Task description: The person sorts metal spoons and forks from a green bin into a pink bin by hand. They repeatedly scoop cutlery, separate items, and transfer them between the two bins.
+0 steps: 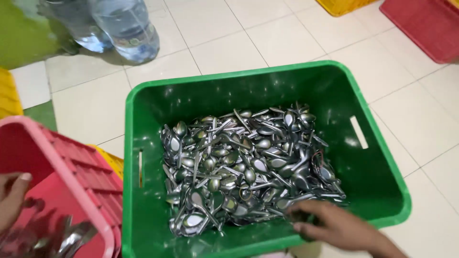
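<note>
Reaching right hand (pixel 334 224) into spoons (pixel 248 167), green crate (pixel 382 157)

The floor (pixel 287 38) is laid with large square off-white tiles separated by thin dark grout lines that run diagonally across the view. The tile surface is glossy and returns soft, even light. A green mat (pixel 19 33) covers the floor at the top left corner. Two clear plastic water bottles (pixel 124 26) stand at the top edge, just beside the mat. A yellow crate (pixel 342 5) sits at the top edge, right of centre. A red crate (pixel 425 26) occupies the top right corner. Another yellow crate (pixel 8 93) meets the left edge.
</note>
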